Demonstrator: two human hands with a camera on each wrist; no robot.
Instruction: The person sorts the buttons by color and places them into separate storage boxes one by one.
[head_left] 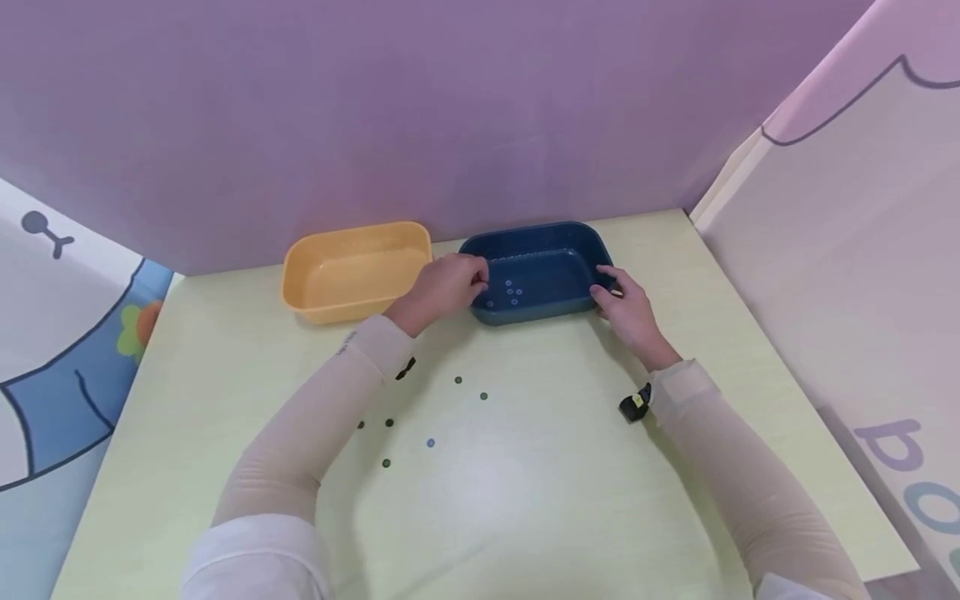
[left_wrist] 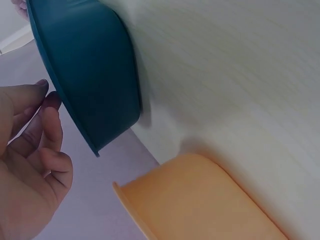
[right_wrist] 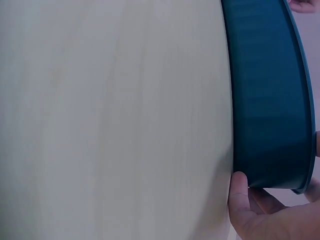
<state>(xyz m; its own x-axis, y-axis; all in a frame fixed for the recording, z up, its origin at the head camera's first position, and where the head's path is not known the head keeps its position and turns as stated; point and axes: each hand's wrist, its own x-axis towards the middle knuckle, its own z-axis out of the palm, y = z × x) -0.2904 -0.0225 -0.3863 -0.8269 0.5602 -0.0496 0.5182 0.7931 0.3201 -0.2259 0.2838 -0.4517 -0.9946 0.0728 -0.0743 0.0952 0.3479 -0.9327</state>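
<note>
Pale table [head_left: 555,517], dark blue tray [head_left: 555,271], rounded corners, small discs [head_left: 510,292] inside

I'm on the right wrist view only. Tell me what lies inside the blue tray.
Observer: In the head view, small pale discs lie on the floor of the blue tray, toward its left end.

Operator: Now name whatever stands next to it.

Observer: An orange tray stands to its left, close to the purple wall.

Operator: Check the rest of the table for more discs.

Observer: Yes, small green discs lie scattered on the table, nearer the person than both trays.
</note>
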